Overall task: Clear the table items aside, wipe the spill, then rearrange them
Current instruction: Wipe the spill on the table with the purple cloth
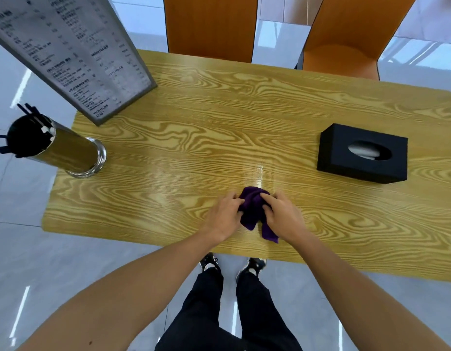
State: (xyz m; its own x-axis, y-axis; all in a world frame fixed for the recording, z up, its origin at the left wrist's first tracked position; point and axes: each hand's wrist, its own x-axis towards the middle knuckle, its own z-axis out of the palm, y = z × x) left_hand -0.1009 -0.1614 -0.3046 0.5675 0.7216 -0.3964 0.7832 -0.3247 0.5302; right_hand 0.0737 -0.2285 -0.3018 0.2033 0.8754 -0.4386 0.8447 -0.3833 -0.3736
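Note:
A bunched purple cloth (252, 207) sits on the wooden table (194, 138) near its front edge. My left hand (223, 215) grips the cloth's left side and my right hand (280, 216) grips its right side. A wet, shiny streak (260, 172) lies on the table just beyond the cloth. A metal straw holder (67, 150) with black straws stands at the left edge. A framed menu stand (75, 54) rises at the back left. A black tissue box (362, 154) rests at the right.
Two orange chairs (209, 26) (346, 34) stand behind the table's far edge. My legs and shoes (232, 267) are at the front edge on a glossy tiled floor (29, 249).

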